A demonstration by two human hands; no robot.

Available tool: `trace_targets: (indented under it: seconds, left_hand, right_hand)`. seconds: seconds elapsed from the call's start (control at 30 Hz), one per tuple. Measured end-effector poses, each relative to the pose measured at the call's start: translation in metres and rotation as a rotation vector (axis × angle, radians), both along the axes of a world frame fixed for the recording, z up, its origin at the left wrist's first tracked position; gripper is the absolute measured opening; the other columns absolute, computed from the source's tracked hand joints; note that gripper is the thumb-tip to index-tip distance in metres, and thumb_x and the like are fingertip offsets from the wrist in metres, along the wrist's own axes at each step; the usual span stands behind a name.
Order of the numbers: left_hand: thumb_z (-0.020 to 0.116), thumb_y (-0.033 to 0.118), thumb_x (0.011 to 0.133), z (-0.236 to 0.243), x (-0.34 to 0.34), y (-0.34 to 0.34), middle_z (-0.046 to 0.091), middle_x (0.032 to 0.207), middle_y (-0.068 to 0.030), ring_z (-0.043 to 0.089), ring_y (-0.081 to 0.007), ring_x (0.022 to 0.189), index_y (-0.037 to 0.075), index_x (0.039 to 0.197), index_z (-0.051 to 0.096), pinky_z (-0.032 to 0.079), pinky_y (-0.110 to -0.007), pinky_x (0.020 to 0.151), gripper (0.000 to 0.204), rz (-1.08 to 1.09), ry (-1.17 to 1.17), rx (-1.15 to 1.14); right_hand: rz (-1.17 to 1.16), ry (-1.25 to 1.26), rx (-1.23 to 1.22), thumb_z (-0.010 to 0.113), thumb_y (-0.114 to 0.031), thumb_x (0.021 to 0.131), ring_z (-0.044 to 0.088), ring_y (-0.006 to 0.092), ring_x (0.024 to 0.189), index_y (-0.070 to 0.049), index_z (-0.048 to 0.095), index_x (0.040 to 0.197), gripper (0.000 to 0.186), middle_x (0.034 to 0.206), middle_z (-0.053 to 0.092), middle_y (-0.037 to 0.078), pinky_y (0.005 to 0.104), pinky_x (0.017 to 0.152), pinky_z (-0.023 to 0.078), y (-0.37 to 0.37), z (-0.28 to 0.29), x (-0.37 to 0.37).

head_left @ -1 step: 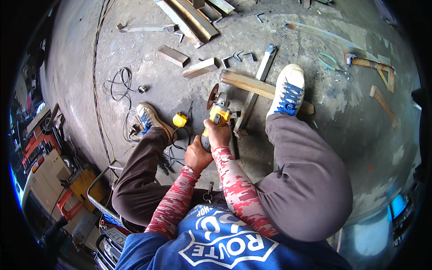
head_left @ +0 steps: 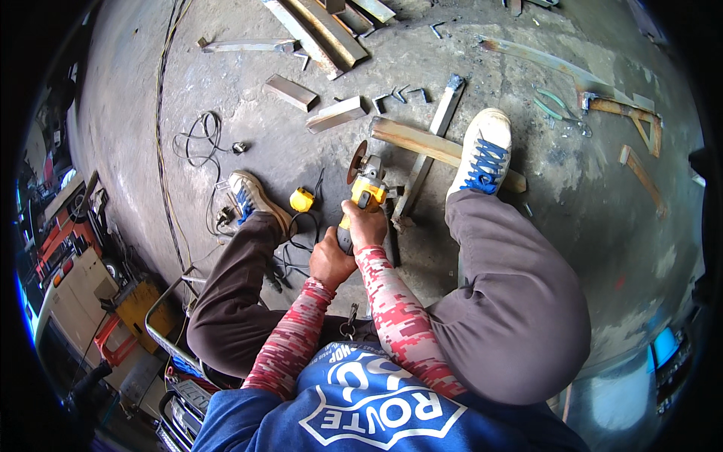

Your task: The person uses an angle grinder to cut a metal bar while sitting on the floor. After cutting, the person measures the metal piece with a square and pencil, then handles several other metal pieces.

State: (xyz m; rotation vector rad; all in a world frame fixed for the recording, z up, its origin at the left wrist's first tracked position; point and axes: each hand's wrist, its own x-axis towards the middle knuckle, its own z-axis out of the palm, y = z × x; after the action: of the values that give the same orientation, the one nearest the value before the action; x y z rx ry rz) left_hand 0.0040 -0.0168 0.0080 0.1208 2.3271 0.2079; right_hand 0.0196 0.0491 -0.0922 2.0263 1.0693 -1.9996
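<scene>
Both my hands grip a yellow and grey angle grinder (head_left: 368,191) above the floor between my feet. My left hand (head_left: 332,259) is closed around its dark rear end. Closer to the head, my right hand (head_left: 366,225) wraps the body. A thin brownish disc (head_left: 357,163) stands on edge at the grinder's far left side. Just past it, a rusty steel bar (head_left: 414,141) lies across a greyer metal bar (head_left: 444,113). My right shoe (head_left: 483,149) rests on the rusty bar. A yellow tape measure (head_left: 301,200) sits beside my left shoe (head_left: 254,197).
Short steel pieces (head_left: 336,115) and small angle brackets (head_left: 399,95) lie beyond the disc. Long channels (head_left: 316,34) are farther back. Green-handled pliers (head_left: 553,103) and rusty frame parts (head_left: 625,109) lie right. A coiled cable (head_left: 202,143) and long wires (head_left: 160,113) run left.
</scene>
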Motion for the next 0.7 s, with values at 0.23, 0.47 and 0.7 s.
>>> trace_targets:
  seconds: [0.23, 0.47, 0.7]
  left_hand:
    - [0.086, 0.052, 0.075, -0.004, -0.002, -0.001, 0.074, 0.095, -0.0321, 0.074, -0.0496, 0.094, 0.000, 0.117, 0.061, 0.059, -0.057, 0.082, 0.071, 0.008, -0.019, 0.015]
    - [0.087, 0.048, 0.074, -0.008, -0.006, 0.001, 0.074, 0.092, -0.0318, 0.074, -0.0501, 0.091, 0.000, 0.118, 0.061, 0.059, -0.057, 0.081, 0.070, 0.025, 0.015, 0.052]
    - [0.088, 0.050, 0.071, -0.011, -0.010, 0.003, 0.073, 0.092, -0.0321, 0.074, -0.0496, 0.091, 0.000, 0.118, 0.061, 0.059, -0.057, 0.080, 0.074, 0.006, 0.050, 0.071]
  right_hand:
    - [-0.062, 0.020, -0.002, 0.090, -0.032, 0.074, 0.076, 0.0286, 0.087, 0.007, 0.073, 0.104, 0.052, 0.099, 0.079, 0.018, 0.0413, 0.081, 0.059, -0.003, -0.010, 0.002]
    - [-0.109, 0.092, 0.019, 0.090, -0.026, 0.076, 0.075, 0.0257, 0.087, 0.008, 0.071, 0.108, 0.050, 0.102, 0.078, 0.016, 0.0393, 0.080, 0.059, 0.007, 0.001, -0.006]
    - [-0.092, 0.108, 0.018, 0.089, -0.026, 0.076, 0.075, 0.0230, 0.086, 0.008, 0.070, 0.111, 0.052, 0.103, 0.077, 0.015, 0.0384, 0.078, 0.059, 0.016, 0.004, -0.014]
